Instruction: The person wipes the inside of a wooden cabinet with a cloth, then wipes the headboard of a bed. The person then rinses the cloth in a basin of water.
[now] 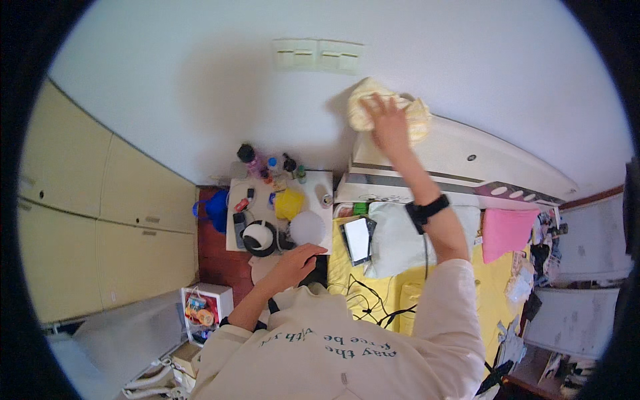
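Observation:
My right hand (389, 120) is spread over a crumpled pale yellow cloth (417, 120), holding it against the end of the bed's headboard (450, 140), where it meets the wall. A black band circles that wrist. Lower down, my left hand (299, 262) holds nothing; its fingers stretch over the front edge of a small white table (317, 187). Near those fingers stand a round whitish object (307, 228) and a white and black rounded device (259, 237). A yellow container (290, 203) is just behind them.
Bottles (252, 157) line the table's back. Switch plates (318, 56) are on the wall. A pillow (392, 240), a tablet-like object (358, 240) and black cables (372, 305) lie on the yellow-covered bed. Cabinets (105, 200) stand at left, near a blue bucket (216, 211).

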Motion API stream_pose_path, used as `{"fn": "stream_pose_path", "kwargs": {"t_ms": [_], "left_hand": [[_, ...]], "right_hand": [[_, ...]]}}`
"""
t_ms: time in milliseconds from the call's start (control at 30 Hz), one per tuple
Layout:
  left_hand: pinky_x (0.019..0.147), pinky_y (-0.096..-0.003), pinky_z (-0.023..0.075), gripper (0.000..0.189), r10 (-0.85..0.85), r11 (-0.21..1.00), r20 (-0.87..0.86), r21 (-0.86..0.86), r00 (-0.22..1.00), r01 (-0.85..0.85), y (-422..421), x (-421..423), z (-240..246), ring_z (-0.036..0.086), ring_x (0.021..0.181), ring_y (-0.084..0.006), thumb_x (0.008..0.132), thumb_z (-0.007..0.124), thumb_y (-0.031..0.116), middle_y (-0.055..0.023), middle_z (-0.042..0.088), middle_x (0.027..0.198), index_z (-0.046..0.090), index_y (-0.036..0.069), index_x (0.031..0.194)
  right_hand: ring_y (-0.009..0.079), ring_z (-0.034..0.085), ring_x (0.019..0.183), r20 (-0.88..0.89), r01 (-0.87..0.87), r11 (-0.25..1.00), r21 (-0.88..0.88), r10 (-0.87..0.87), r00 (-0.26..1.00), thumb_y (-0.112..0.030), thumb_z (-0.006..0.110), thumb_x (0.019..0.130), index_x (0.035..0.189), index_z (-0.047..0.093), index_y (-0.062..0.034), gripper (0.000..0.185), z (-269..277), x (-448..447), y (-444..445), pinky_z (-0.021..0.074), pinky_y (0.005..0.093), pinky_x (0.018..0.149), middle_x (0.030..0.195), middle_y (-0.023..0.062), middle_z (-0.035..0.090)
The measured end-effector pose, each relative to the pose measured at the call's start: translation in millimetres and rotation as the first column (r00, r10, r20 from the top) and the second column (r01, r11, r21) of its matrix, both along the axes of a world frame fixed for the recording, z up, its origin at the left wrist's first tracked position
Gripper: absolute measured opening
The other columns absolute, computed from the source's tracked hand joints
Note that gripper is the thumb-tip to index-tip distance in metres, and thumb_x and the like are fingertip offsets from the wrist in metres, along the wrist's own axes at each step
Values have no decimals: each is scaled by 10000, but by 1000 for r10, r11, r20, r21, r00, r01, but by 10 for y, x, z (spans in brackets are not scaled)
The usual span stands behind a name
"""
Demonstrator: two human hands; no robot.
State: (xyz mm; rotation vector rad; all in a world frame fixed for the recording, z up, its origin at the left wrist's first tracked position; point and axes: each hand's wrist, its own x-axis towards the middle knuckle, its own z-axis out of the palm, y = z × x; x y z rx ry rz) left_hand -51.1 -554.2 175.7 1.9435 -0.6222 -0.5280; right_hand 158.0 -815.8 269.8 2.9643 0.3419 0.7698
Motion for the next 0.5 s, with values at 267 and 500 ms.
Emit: {"fn": "stream_pose_path", "kwargs": {"t_ms": [267,500], "left_hand": [[839,-338,475,278,-77,997,96,25,992,75,-132,260,-55,587,976,-272,868,498,22,-126,589,1107,565,29,1138],[841,-369,462,272,16,997,38,69,999,-19,8,352,-99,578,957,-324,862,473,33,-151,588,1062,568,25,1117]], "right_hand": [[318,340,1321,-50,-35,983,180,45,998,48,698,576,1300,486,-199,794,-218,-230,-572,294,454,1086,1403,90,399],[312,385,1289,46,143,939,313,-165,985,30,683,616,1232,548,-161,658,-286,-287,-1644,326,418,1063,1335,64,484]]}}
